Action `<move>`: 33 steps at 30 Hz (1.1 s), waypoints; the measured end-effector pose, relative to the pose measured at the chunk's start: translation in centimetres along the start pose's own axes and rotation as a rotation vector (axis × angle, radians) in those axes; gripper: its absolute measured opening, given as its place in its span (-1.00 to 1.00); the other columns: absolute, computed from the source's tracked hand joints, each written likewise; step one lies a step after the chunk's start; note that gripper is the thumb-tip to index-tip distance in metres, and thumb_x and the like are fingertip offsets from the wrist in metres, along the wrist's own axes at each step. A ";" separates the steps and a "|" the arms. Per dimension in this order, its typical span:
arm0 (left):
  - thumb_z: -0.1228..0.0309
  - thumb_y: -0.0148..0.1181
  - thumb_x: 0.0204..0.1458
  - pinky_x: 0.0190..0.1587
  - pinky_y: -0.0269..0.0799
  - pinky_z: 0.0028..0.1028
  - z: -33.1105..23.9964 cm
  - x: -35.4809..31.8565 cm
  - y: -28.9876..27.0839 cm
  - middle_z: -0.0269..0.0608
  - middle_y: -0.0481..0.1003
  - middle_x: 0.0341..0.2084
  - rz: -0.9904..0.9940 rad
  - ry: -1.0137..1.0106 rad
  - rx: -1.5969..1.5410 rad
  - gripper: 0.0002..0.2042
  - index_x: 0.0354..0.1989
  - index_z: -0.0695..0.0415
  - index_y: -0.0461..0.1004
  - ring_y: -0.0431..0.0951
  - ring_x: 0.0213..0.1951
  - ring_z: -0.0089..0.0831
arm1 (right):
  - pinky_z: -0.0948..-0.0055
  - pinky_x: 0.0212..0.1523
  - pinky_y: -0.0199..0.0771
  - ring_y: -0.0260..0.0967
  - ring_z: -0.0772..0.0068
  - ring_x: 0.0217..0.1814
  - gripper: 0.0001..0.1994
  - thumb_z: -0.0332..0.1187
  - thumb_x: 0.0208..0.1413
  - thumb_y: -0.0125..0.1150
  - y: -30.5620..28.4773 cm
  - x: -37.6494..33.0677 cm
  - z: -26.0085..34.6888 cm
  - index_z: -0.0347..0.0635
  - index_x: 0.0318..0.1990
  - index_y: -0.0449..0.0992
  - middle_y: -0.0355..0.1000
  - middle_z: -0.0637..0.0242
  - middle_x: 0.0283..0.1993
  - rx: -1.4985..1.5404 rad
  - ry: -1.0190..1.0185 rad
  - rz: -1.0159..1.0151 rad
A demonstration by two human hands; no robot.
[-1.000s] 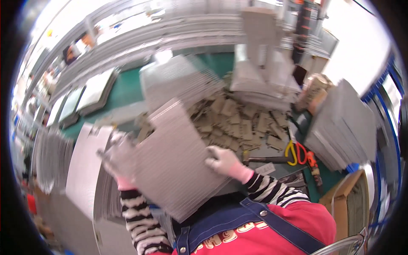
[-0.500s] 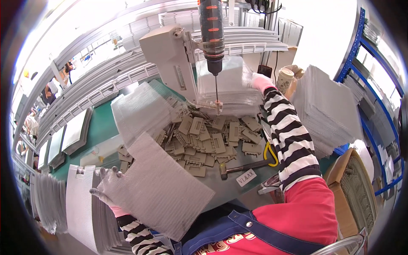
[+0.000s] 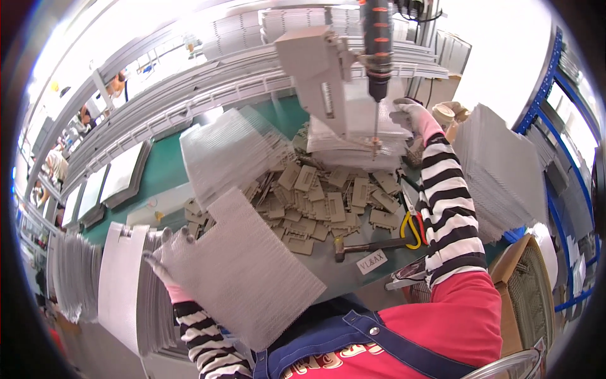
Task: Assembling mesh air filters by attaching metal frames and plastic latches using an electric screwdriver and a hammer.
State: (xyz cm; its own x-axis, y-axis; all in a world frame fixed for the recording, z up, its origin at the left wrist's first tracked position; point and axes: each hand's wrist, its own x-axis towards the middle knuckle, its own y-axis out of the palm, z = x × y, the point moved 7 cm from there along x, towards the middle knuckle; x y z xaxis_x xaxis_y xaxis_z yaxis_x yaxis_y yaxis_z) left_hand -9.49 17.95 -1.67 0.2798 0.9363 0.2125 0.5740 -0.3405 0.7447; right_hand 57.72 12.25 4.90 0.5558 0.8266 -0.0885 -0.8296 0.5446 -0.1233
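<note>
My left hand [image 3: 165, 262], in a pale glove with grey fingertips, grips the left edge of a notched silvery mesh sheet [image 3: 243, 271] that slants across the near left of the table. Far off, beside a stack of mesh sheets [image 3: 353, 142], my gloved right hand [image 3: 413, 117] has its fingers apart at the stack's right edge. An electric screwdriver [image 3: 379, 54] hangs upright in front of this stack, its thin bit pointing down. Beige plastic clips [image 3: 315, 196] lie heaped in the middle. More mesh sheets [image 3: 227, 151] lie left of the heap.
A hammer [image 3: 372, 246] and yellow-and-red-handled scissors [image 3: 413, 227] lie right of the clips, near a small white label [image 3: 371, 261]. Tall sheet stacks [image 3: 499, 170] stand at right, others [image 3: 132, 290] at left. A cardboard box [image 3: 521, 297] stands at the near right.
My right hand's fingers have spread at the stack's right edge. The view has shifted, so the screwdriver and table appear farther right. My left hand keeps hold of the mesh sheet.
</note>
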 end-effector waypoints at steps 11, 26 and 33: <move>-0.29 -0.04 -0.06 -0.10 0.42 -0.12 -0.5 0.4 -3.7 0.18 0.37 -0.11 -0.131 0.005 -0.147 -0.27 -0.01 0.18 0.29 0.41 -0.12 -0.01 | 0.58 -0.40 0.40 0.39 0.55 -0.36 -0.52 -0.41 0.05 0.02 9.4 -11.7 -3.6 -0.19 0.18 0.21 0.43 0.34 -0.15 -0.162 -0.345 0.126; -0.38 -0.12 -0.11 0.02 0.32 -0.09 1.9 0.8 0.3 0.19 0.33 -0.03 -0.124 -0.095 -0.192 -0.13 0.13 0.20 0.16 0.37 -0.05 -0.01 | 0.66 -0.17 0.26 0.22 0.69 -0.25 -0.53 -0.49 0.02 -0.07 28.5 -28.9 -13.8 -0.34 0.16 0.23 0.33 0.37 -0.09 0.061 0.145 0.688; -0.40 -0.05 -0.17 0.00 0.34 -0.09 1.0 1.3 -0.8 0.19 0.34 -0.07 0.004 -0.077 -0.192 -0.15 0.02 0.19 0.25 0.37 -0.07 -0.02 | 0.56 -0.02 0.29 0.30 0.57 -0.09 -0.52 -0.51 0.03 -0.09 29.8 -28.3 -14.4 -0.38 0.17 0.19 0.33 0.28 -0.01 0.097 0.150 0.681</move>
State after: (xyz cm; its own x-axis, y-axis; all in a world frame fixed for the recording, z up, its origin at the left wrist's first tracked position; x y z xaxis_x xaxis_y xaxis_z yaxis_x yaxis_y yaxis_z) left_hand -8.80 19.31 -2.68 0.3443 0.9229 0.1722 0.4178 -0.3149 0.8522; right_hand 18.08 3.07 -10.50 -0.0929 0.9635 -0.2511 -0.9929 -0.0707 0.0960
